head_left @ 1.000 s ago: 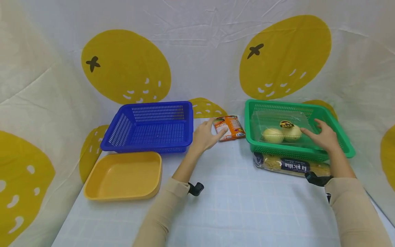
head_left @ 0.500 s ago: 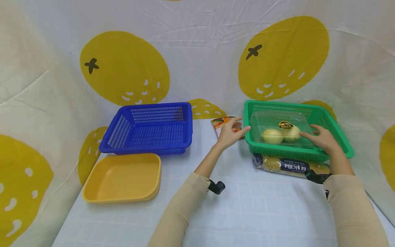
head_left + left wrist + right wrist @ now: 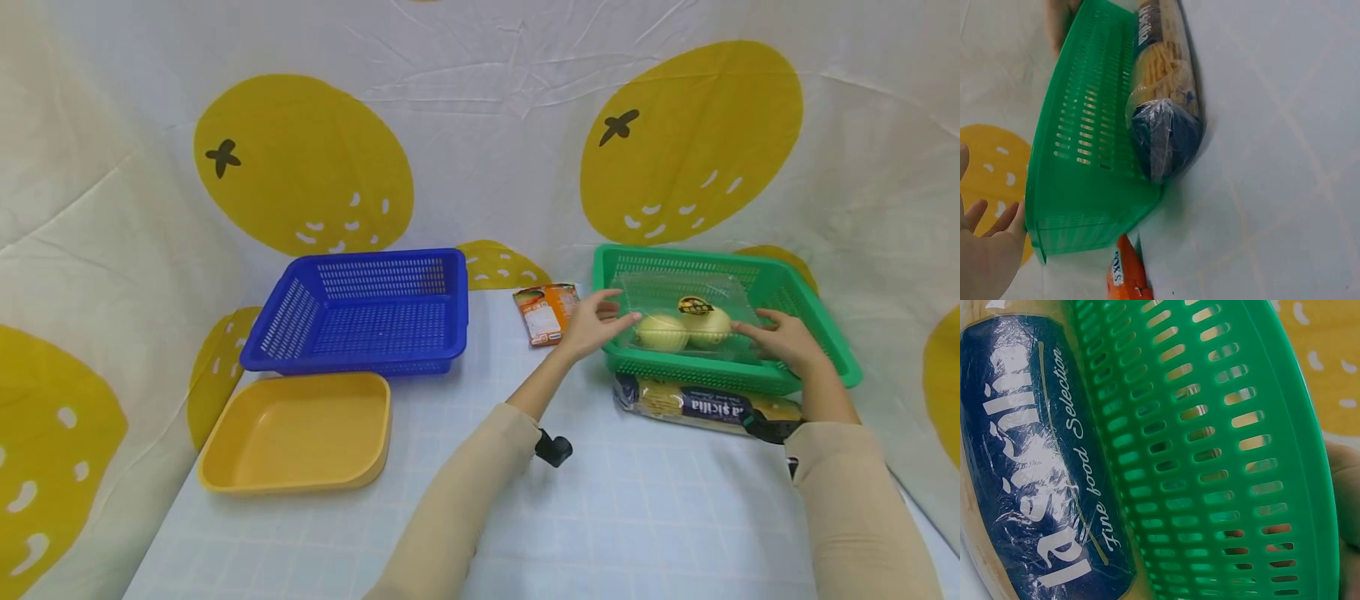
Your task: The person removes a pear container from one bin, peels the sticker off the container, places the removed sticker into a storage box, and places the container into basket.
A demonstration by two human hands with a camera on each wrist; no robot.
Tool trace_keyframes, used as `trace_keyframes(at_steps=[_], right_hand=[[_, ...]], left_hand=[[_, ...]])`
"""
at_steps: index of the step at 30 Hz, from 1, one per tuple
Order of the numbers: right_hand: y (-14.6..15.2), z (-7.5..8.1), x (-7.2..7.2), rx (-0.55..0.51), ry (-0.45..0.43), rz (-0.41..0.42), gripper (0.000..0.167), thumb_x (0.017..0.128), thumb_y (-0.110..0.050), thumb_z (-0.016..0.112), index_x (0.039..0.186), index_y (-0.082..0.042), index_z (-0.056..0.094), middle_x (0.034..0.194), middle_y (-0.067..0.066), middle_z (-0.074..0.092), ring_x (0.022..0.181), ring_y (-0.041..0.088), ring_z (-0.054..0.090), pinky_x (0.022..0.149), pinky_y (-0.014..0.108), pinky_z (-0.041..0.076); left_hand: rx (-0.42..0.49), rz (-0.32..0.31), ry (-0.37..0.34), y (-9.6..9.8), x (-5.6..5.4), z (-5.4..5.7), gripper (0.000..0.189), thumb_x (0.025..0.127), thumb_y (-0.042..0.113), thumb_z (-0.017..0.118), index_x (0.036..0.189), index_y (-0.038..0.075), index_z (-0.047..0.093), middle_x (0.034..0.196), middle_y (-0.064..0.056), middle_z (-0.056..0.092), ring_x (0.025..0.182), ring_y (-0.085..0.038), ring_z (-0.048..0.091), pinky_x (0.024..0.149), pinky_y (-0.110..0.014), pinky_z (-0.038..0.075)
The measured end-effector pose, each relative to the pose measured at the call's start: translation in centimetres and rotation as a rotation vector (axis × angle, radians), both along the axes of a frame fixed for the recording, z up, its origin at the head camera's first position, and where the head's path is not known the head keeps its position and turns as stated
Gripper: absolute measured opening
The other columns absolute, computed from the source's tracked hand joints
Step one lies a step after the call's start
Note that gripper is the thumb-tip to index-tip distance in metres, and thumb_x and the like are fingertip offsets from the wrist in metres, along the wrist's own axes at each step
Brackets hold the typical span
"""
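In the head view, a clear plastic clamshell box (image 3: pixel 675 292) with a black and gold label lies in the green basket (image 3: pixel 693 361). Two pale yellow round pieces (image 3: pixel 660 333) show through it. At the box's left end is my left hand (image 3: pixel 594 327), thumb and fingers spread apart over the basket rim. My right hand (image 3: pixel 791 343) reaches into the basket at the box's right end, thumb at its edge; the far fingertips are hidden. The right wrist view shows skin through the slots of the basket wall (image 3: pixel 1210 425).
A pack of spaghetti (image 3: pixel 697 404) lies along the basket's front. Left of the basket is an orange packet (image 3: pixel 542 321). A blue basket (image 3: pixel 352 354) and a yellow tray (image 3: pixel 300 433) stand on the left. A printed cloth (image 3: pixel 510 167) hangs behind the table.
My left hand has moved right, past the orange packet, to the left end of the clear box. My right hand has shifted only slightly, its thumb staying near the box's right end.
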State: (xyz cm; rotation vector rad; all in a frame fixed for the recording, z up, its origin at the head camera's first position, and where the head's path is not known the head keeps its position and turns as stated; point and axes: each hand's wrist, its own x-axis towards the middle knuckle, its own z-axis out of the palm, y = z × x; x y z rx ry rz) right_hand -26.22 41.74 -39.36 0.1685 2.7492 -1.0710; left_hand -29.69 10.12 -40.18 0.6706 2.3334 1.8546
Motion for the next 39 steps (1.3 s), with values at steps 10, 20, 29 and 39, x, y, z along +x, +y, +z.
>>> trace_keyframes(at_steps=[10, 20, 29, 39], right_hand=[[0.3, -0.7, -0.3, 0.018, 0.032, 0.009, 0.086, 0.097, -0.047, 0.039, 0.143, 0.014, -0.001, 0.132, 0.05, 0.023, 0.111, 0.055, 0.047, 0.088, 0.062, 0.042], [0.2, -0.3, 0.1, -0.03, 0.019, 0.026, 0.081, 0.099, -0.043, 0.036, 0.144, 0.013, -0.003, 0.133, 0.05, 0.021, 0.113, 0.056, 0.045, 0.089, 0.062, 0.042], [0.6, -0.2, 0.3, -0.074, 0.023, 0.031, 0.073, 0.101, -0.036, 0.032, 0.144, 0.013, -0.001, 0.133, 0.05, 0.023, 0.108, 0.052, 0.051, 0.089, 0.059, 0.044], [1.0, -0.5, 0.1, -0.118, 0.016, 0.004, 0.076, 0.1, -0.04, 0.035, 0.146, 0.009, -0.001, 0.136, 0.048, 0.021, 0.093, 0.027, 0.067, 0.084, 0.046, 0.052]], left_hand=[[-0.389, -0.08, 0.031, 2.8, 0.0, 1.5, 0.063, 0.089, 0.042, 0.061, 0.141, 0.013, 0.042, 0.135, -0.009, 0.052, 0.12, -0.019, 0.052, 0.084, -0.025, 0.049], [-0.504, 0.016, -0.041, 4.8, 0.4, 2.0, 0.073, 0.089, 0.046, 0.06, 0.147, 0.015, 0.028, 0.146, -0.006, 0.039, 0.138, -0.025, 0.03, 0.104, -0.039, 0.038], [-0.516, 0.004, -0.171, 5.0, 0.3, 2.5, 0.074, 0.088, 0.042, 0.063, 0.147, 0.018, 0.027, 0.143, -0.004, 0.043, 0.129, -0.021, 0.043, 0.097, -0.034, 0.044], [-0.505, 0.015, -0.237, 5.2, 0.3, 2.6, 0.072, 0.088, 0.034, 0.066, 0.146, 0.018, 0.028, 0.144, -0.002, 0.042, 0.131, -0.02, 0.039, 0.098, -0.034, 0.043]])
